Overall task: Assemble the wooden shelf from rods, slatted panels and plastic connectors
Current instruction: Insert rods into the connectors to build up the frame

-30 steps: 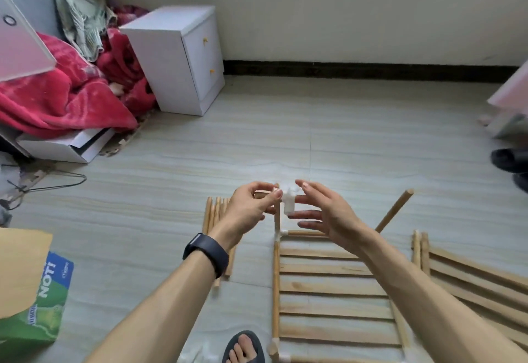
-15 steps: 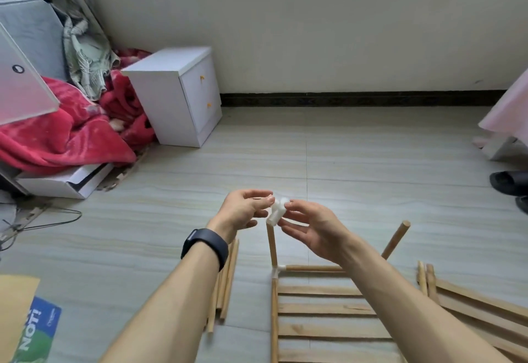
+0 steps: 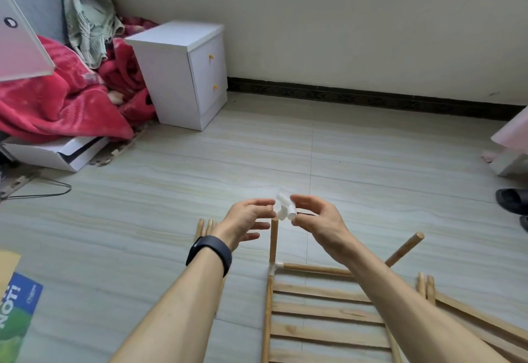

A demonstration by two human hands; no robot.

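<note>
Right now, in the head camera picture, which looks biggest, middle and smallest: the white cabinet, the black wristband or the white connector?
1. white cabinet, largest, though farthest from the camera.
2. black wristband.
3. white connector, smallest.

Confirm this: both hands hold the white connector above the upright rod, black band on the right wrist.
Wrong wrist: the head view shows the black band on the left wrist. The left hand and right hand do hold the connector above the rod.
</note>
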